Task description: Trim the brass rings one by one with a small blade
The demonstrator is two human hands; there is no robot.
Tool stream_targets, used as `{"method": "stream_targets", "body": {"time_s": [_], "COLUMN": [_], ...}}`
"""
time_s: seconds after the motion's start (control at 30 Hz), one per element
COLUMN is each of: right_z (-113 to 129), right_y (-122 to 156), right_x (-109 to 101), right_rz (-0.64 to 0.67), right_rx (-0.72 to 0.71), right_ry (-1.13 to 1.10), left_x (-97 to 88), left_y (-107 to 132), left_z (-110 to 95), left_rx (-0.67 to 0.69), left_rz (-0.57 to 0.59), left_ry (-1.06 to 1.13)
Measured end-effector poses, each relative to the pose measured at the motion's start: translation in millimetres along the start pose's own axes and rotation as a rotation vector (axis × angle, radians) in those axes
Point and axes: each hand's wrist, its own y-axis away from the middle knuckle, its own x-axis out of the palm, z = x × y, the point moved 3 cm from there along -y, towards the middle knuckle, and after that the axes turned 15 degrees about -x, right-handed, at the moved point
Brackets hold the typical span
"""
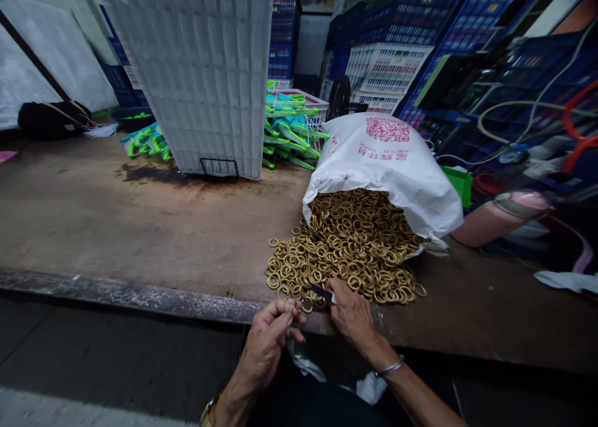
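A large heap of gold-coloured rings [355, 246] spills from the mouth of a white woven sack [387, 159] onto the table. My left hand [271, 336] is at the table's front edge, thumb and fingers pinched on a small gold ring [292, 307]; the fingers partly cover it. Just right of those fingertips, my right hand [352, 315] is closed around a small knife [321, 291]. Its dark, flat blade points left over the nearest rings. The knife's grip is mostly hidden in the fist.
A tall whitish ribbed panel [205, 78] stands on the brown table [140, 227], with green and blue plastic pieces [289, 128] behind it. A pink bottle [504, 218] leans at the right. Stacked crates [387, 65], cables and a red hose fill the back.
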Motion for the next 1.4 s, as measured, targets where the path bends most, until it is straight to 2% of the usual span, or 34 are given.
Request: {"method": "stream_targets", "body": {"time_s": [0.2, 0.37, 0.53, 0.7, 0.83, 0.97, 1.2, 1.3, 1.4], "right_z": [-3.9, -16.9, -21.9, -18.3, -16.2, -17.1, -8.2, -2.0, 2.7], "right_y": [0.4, -4.9, -10.2, -13.3, -17.4, -18.4, -15.9, -15.8, -15.5], "right_x": [-1.9, -2.4, -6.5, -8.9, -12.3, -10.5, -6.1, -10.9, -15.6], "right_rz": [-0.002, -0.034, -0.115, -0.096, -0.143, -0.158, -0.085, -0.068, -0.049], "right_rx": [0.026, 0.131, 0.141, 0.151, 0.172, 0.281, 0.471, 0.495, 0.48], "right_ry": [-0.1, -0.332, -0.473, -0.526, -0.626, -0.822, -1.295, -1.378, -1.416], "left_x": [-1.5, -3.7, -6.9, -10.0, -13.1, -13.0, -10.7, -5.0, 3.7], "left_y": [-1.8, -3.2, -5.4, -9.1, -12.2, -12.2, -13.7, -18.4, -24.9], "left_z": [-2.1, -3.8, -9.9, -11.7, -8.9, -8.3, -7.9, -5.9, -3.0], "left_rx": [-0.079, -0.136, -0.138, -0.139, -0.126, -0.13, -0.271, -0.29, -0.272], "left_rz": [0.041, 0.091, 0.077, 0.053, 0.028, 0.045, 0.081, 0.066, 0.015], "left_ry": [0.071, 0.13, 0.139, 0.088, 0.044, 0.046, 0.234, 0.244, 0.166]}}
